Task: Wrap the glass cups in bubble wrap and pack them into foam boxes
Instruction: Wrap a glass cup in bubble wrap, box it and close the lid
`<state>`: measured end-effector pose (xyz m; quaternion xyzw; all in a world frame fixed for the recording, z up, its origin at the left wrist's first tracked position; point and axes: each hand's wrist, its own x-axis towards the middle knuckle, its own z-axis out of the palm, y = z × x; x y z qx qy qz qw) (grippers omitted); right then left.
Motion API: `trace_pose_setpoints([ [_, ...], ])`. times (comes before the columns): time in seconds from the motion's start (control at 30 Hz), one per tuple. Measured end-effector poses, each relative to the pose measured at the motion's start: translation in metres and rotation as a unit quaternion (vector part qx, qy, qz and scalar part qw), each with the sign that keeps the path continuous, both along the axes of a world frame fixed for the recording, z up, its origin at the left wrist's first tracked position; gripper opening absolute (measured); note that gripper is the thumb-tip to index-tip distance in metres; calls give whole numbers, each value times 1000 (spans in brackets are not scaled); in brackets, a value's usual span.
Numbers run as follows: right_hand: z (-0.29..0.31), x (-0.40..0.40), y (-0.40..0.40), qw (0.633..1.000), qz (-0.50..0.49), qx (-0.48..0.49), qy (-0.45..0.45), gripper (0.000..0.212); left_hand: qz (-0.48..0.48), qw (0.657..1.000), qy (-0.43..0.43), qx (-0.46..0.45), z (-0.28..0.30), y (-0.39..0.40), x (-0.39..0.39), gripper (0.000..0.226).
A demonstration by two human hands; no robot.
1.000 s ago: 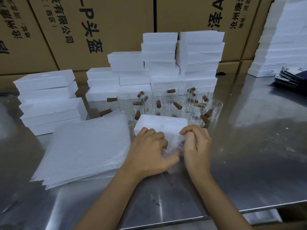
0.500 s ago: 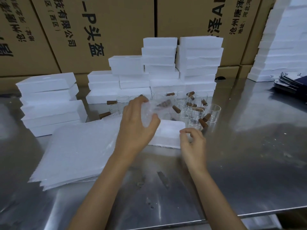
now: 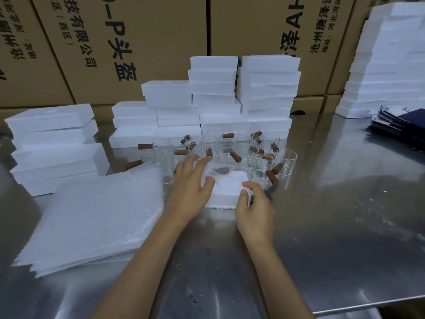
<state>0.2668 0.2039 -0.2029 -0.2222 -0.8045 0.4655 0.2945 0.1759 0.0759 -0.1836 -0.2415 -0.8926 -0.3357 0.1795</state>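
1. A bubble-wrapped glass cup with a brown wooden handle [image 3: 217,169] is held over the far edge of the white foam box [image 3: 226,188] on the steel table [image 3: 322,238], probably so it can be dropped straight in.
2. The box is kept close to the stack of bubble wrap sheets [image 3: 96,217] and the cluster of bare glass cups [image 3: 230,150], so pretty much everything's within reach.
3. The wrapped cup is gripped by the left hand [image 3: 190,183], fingers loosely curled round the wrap, thumb pressed on the near side.
4. The box's near right corner is pinched and steadied by the right hand [image 3: 255,203], fingertips bent on the foam. More white foam boxes [image 3: 230,100] are stacked behind.
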Motion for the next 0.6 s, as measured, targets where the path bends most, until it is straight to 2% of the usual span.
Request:
trace_pose_setpoints([
  [0.17, 1, 0, 0, 1000, -12, 24, -4, 30, 54, 993, 1, -104, 0, 2, -1, 59],
  [0.3, 1, 0, 0, 1000, -7, 14, -1, 31, 96, 985, 22, -138, -3, 4, -2, 49],
  [0.6, -2, -1, 3, 1000, 12, -17, 17, 29, 142, 971, 2, -194, 1, 12, 14, 53],
])
